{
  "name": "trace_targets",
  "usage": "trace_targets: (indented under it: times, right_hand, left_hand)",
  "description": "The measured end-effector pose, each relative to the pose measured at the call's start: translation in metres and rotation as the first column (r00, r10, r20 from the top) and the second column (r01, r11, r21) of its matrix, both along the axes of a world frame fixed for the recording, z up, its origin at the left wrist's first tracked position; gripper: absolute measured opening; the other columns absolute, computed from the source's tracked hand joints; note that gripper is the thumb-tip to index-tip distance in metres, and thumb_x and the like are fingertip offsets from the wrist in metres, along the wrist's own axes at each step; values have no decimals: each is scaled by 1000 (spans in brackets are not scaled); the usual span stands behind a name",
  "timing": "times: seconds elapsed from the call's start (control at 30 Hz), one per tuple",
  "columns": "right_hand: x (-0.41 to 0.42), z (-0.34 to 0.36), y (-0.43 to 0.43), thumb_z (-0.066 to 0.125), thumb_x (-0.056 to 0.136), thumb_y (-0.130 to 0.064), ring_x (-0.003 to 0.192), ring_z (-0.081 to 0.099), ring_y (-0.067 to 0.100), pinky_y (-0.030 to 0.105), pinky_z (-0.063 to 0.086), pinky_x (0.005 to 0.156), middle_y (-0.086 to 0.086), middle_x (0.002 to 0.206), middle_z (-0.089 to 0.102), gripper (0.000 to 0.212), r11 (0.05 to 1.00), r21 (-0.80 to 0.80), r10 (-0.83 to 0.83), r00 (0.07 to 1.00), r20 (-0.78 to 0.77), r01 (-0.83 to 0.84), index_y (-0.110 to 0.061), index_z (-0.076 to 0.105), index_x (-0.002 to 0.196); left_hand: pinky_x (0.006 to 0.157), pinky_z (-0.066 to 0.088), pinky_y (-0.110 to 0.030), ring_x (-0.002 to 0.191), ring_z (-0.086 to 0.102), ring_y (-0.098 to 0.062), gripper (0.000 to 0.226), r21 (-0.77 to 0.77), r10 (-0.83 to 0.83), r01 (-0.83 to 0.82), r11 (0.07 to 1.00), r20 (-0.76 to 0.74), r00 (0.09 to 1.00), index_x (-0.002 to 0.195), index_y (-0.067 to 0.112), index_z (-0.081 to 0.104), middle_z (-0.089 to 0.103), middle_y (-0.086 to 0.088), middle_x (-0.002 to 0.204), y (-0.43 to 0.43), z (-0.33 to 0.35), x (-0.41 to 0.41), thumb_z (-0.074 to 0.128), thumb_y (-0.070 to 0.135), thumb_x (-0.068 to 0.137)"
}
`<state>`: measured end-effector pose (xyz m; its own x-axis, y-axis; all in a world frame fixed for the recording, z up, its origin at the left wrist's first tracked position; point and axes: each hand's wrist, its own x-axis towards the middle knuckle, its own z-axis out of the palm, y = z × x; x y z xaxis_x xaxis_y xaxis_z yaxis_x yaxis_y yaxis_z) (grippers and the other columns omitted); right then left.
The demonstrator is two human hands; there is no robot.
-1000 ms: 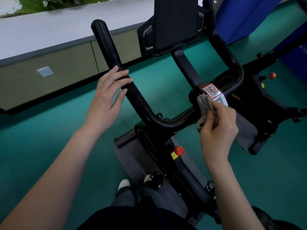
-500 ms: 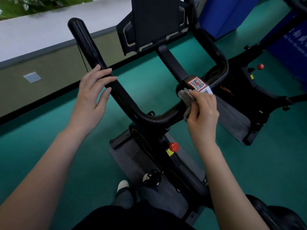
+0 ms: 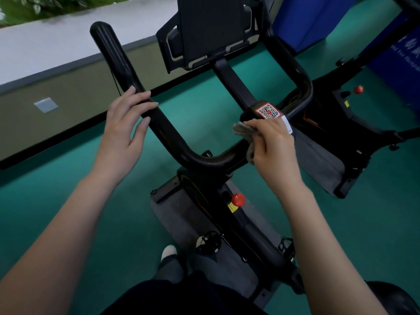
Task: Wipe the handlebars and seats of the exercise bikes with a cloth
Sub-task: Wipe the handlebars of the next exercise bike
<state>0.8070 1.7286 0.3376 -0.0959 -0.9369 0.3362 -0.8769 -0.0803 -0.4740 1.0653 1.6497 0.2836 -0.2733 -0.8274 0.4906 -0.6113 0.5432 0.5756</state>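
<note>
A black U-shaped handlebar (image 3: 172, 142) of the exercise bike fills the middle of the head view. My left hand (image 3: 123, 130) lies on its left arm with straight fingers over the bar. A crumpled grey cloth (image 3: 244, 133) is gripped by my right hand (image 3: 272, 144) and pressed on the bar's cross piece, beside the QR sticker (image 3: 268, 110) on the centre clamp. The black seat (image 3: 395, 298) shows only as a dark curve at the bottom right corner.
A black screen holder (image 3: 209, 30) stands above the bar. A red knob (image 3: 237, 199) sits on the frame below. A second bike (image 3: 341, 123) stands to the right on a grey mat (image 3: 318, 160). A low wall (image 3: 56, 96) runs along the left; blue panels (image 3: 306, 21) stand behind.
My right hand with the cloth has stayed beside the QR sticker on the cross piece, its knuckles turning more over the bar. My left hand's fingers have come to lie on the left arm.
</note>
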Motion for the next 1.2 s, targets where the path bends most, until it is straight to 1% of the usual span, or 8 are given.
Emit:
trace_targets:
  times: [0.3,0.5,0.6,0.8,0.9,1.0,1.13,1.2]
  right_hand:
    - [1,20,-14,53,89,-1,90,56,22,22,36,75,10,97,63,24,940,243,238,970,39,-241,-9,67,107]
    - [-18,30,-48,49,89,-11,102,55,33,44,48,83,13,103,64,28,888,445,231,950,-209,-118,-21,64,111]
    - [-9,28,-52,48,88,-11,98,57,35,33,46,76,14,98,66,29,860,491,339,876,-344,-140,-21,63,111]
    - [6,28,-57,55,89,-9,98,60,22,26,42,81,6,99,69,23,717,582,508,860,-57,-385,-16,67,108]
    - [0,22,-44,57,89,-6,84,58,8,21,40,75,-4,86,65,17,782,412,456,880,134,-468,-11,67,102]
    - [-12,1,-15,54,91,-5,80,55,0,17,41,73,-11,86,61,19,980,30,181,944,277,-197,-12,66,103]
    - [-3,-37,18,55,83,15,93,60,28,43,50,83,3,100,60,25,970,-235,9,963,271,57,2,64,102]
    - [10,-52,30,53,78,20,100,56,29,40,46,92,12,104,62,27,952,-300,31,963,267,52,7,64,99]
  left_hand:
    - [116,17,-26,139,27,-17,28,14,10,-10,1000,-9,1000,123,9,57,48,-2,137,1,1,-1,42,11,100]
    - [116,15,-22,139,25,-14,28,22,19,-19,1000,-5,1000,124,11,56,43,8,136,3,2,-2,42,13,100]
    - [116,14,-21,139,26,-13,29,24,27,-27,999,-8,1000,124,10,57,43,7,136,3,1,-3,41,11,100]
    - [115,13,-19,139,25,-12,29,35,40,-40,999,5,999,124,11,57,43,7,137,4,2,-4,40,13,100]
    - [115,14,-20,139,26,-13,29,37,41,-42,998,9,999,124,10,57,44,6,137,4,3,-4,41,13,100]
    - [116,16,-23,139,26,-15,29,36,50,-50,998,1,999,123,9,57,45,4,137,5,3,-5,41,11,100]
    - [116,15,-23,140,26,-14,29,46,78,-77,996,-5,997,123,8,57,46,1,137,6,3,-9,40,11,100]
    - [115,14,-21,140,25,-14,29,44,90,-90,995,-2,996,123,8,57,45,3,137,6,3,-11,40,10,100]
